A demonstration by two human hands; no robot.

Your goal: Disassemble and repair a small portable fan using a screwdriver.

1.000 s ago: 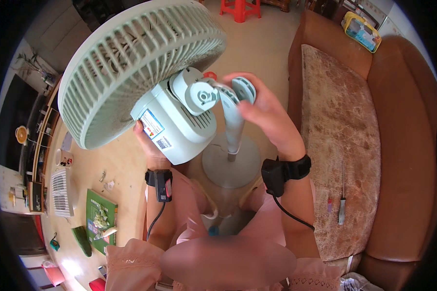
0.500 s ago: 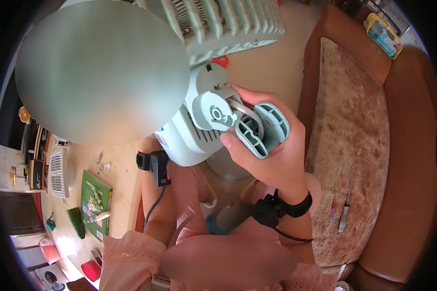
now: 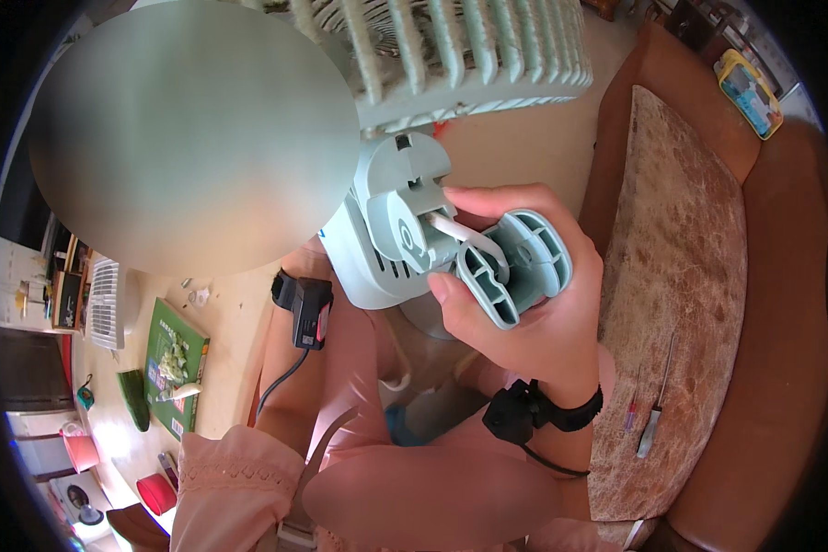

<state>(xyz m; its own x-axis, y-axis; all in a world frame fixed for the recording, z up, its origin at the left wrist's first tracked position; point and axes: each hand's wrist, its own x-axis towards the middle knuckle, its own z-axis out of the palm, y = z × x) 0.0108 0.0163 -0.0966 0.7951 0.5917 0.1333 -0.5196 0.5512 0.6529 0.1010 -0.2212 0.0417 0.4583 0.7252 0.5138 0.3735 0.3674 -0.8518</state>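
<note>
Head view, 1 view only. Pale green fan head held up before the person, between table [image 3: 225, 368] and sofa [image 3: 782, 276]. Grille [image 3: 469, 83] at top, motor housing [image 3: 368, 267] below, pivot [image 3: 409, 235] facing the forked bracket [image 3: 492, 285]. White cord [image 3: 469, 235] bridges pivot and bracket; whether those 2 touch elsewhere, cannot tell.

Right hand [image 3: 561, 322] wrapped around the bracket, thumb on the near side, fingers on the far side. Left hand lost behind a blurred patch; its grip cannot be told, only the strapped forearm [image 3: 290, 368] shows.

Handling, my judgement: head likely heaviest at the motor, so best cradled under the housing. Housing stiff, smooth, perhaps slippery. Grille ribs thin, dusty-looking, likely to flex; poor handhold. Bracket rigid, with 2 ribbed sides; hold it from outside, fingers clear of the gap. Cord looks flexible, likely the weak point: no weight on it.
</note>
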